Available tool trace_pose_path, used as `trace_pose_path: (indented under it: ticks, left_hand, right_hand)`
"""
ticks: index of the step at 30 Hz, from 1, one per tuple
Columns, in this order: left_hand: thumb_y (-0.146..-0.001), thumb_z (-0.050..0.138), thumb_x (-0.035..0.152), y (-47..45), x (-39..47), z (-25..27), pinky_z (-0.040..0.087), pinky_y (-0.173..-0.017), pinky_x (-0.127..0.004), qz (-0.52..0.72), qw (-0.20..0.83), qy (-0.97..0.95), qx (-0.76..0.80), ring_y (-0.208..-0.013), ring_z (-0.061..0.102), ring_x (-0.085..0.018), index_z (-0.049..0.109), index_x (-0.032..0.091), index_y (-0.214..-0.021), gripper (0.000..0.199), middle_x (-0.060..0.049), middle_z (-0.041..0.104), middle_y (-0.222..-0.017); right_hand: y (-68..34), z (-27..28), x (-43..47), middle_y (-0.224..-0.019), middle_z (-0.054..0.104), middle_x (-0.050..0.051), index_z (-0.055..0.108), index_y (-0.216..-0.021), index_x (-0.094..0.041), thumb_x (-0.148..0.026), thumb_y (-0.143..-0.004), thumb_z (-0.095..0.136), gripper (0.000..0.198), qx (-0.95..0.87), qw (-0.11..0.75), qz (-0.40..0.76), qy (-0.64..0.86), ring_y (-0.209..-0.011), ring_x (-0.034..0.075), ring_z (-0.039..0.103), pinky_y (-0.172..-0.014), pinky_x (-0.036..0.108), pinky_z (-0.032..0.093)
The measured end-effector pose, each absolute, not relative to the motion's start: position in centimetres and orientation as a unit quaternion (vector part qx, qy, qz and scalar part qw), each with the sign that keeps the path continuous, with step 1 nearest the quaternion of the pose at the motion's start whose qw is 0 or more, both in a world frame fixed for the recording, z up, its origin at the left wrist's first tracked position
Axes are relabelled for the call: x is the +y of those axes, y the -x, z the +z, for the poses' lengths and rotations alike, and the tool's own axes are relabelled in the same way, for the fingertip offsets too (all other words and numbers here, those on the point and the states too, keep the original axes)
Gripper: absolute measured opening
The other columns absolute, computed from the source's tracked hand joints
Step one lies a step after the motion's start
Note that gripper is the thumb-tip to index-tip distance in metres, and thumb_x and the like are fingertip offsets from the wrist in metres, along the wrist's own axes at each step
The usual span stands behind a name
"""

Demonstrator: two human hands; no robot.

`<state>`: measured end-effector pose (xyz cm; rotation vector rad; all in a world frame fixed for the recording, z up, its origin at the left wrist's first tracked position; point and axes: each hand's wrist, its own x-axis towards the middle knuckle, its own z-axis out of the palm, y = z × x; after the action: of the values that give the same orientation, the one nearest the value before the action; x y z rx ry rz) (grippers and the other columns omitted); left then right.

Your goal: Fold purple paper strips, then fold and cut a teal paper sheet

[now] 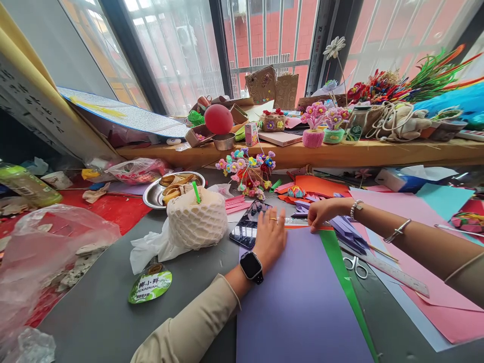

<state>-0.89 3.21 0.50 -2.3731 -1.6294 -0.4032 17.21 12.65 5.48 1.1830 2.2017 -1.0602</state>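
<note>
A large purple sheet of paper (pixel 295 292) lies in front of me, with a green sheet (pixel 350 297) showing along its right side and a strip of orange at its far edge. My left hand (pixel 271 234) rests on the purple paper's far left corner, fingers stretched out and apart. At the far right corner, my right hand (pixel 324 213) has its fingers curled and pinched on the paper's edge. A black phone (pixel 244 233) lies just left of my left hand. Purple paper strips (pixel 346 234) lie beside my right wrist.
Left stands a coconut in white foam netting (pixel 197 222) with a green straw, before a metal bowl (pixel 153 195). Scissors (pixel 355 266), a ruler (pixel 403 277) and pink paper (pixel 449 317) lie right. Fuzzy flowers (pixel 247 166) stand behind; crafts crowd the wooden sill (pixel 276 155).
</note>
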Motion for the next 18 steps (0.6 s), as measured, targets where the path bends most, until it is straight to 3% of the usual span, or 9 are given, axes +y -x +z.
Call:
trace_pose_path:
  ticks: [7,18]
  left_hand:
    - [-0.076,0.042,0.018,3.8,4.7,3.5,0.031,-0.087,-0.042,-0.020,0.110,0.734,-0.670,-0.113,0.034,-0.029,0.033,0.007,-0.122,0.048,-0.021,0.038,-0.122]
    - [-0.080,0.035,0.015,4.8,5.7,3.2,0.026,-0.090,-0.041,0.003,0.148,0.700,-0.698,-0.116,0.031,-0.027,0.031,0.006,-0.123,0.045,-0.020,0.036,-0.125]
  right_hand:
    - [-17.1,5.6,12.3,-0.055,0.046,-0.002,0.061,-0.063,-0.014,-0.042,-0.055,0.059,0.028,0.794,0.203,-0.372,-0.435,-0.057,0.010,0.038,-0.054,0.024,0.027]
    - [-17.6,5.2,12.6,-0.054,0.043,-0.003,0.057,-0.061,-0.015,-0.045,-0.055,0.058,0.031,0.803,0.203,-0.377,-0.415,-0.055,0.009,0.035,-0.052,0.023,0.025]
